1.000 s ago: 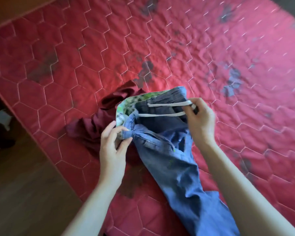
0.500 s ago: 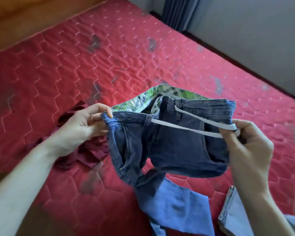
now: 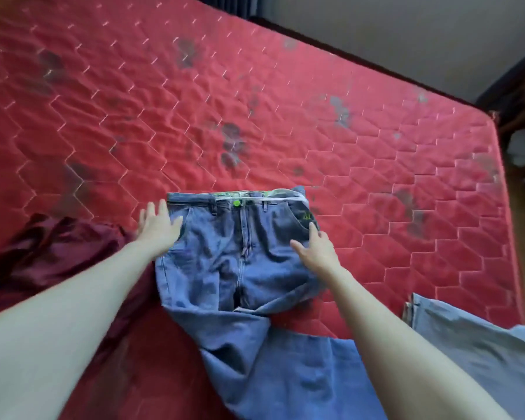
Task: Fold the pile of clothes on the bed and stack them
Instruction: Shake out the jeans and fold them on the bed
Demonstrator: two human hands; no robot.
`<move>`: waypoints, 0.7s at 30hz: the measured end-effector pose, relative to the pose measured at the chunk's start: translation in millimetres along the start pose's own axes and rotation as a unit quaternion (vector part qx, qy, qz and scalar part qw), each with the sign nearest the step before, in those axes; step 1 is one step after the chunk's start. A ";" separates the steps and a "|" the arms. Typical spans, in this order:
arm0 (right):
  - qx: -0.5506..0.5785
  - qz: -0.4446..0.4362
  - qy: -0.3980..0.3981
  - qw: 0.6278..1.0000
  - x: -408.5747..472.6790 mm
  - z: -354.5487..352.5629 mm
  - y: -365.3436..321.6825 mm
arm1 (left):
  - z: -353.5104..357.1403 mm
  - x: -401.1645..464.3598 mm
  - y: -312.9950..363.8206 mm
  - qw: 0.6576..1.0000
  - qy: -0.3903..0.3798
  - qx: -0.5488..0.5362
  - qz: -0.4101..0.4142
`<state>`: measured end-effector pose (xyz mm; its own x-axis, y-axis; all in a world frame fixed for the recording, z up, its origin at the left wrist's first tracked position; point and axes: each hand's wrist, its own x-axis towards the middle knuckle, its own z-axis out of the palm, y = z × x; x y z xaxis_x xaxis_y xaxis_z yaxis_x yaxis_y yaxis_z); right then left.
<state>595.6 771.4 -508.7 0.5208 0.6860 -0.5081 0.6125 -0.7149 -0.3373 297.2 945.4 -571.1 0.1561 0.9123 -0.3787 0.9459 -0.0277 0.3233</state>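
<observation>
A pair of blue jeans lies front side up on the red quilted mattress, waistband away from me, a green button at its middle. The legs trail toward me and to the right. My left hand lies flat with straight fingers on the jeans' left hip by the waistband. My right hand rests flat with spread fingers on the right hip near the pocket. A crumpled maroon garment lies to the left, partly under my left forearm.
A folded light blue denim piece sits at the bed's near right corner. The mattress's right edge drops to the floor, and a wall runs behind the far edge. Dark stains dot the mattress.
The jeans were held up by the waistband in both hands; now they lie spread flat on the mattress and both hands have let go and rest open on the hips.
</observation>
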 end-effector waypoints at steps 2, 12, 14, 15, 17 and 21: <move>-0.021 -0.036 0.029 0.999 9.0 15.3 4.7 | -7.1 -29.1 29.2 0.996 -0.026 0.066 0.063; -0.157 -0.135 0.150 0.967 111.6 26.6 -6.7 | 55.8 -5.7 68.7 0.937 -0.008 0.241 0.253; -0.191 -0.145 0.136 0.961 131.6 23.5 -13.6 | 65.3 6.5 76.1 0.939 -0.026 0.229 0.255; -0.197 -0.144 0.124 0.962 140.8 22.5 -17.0 | 67.8 9.9 79.2 0.943 -0.038 0.225 0.243; -0.198 -0.132 0.093 0.967 155.1 22.2 -22.3 | 73.6 14.0 82.4 0.949 -0.073 0.216 0.218; -0.203 -0.143 0.154 0.956 163.3 18.7 -24.5 | 77.9 16.9 80.9 0.949 -0.121 0.214 0.197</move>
<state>654.5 898.5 -598.2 0.4099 0.8976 -0.1624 0.9037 -0.4237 -0.0610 398.4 926.7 -618.8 0.5332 0.6773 -0.5068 0.8216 -0.5573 0.1197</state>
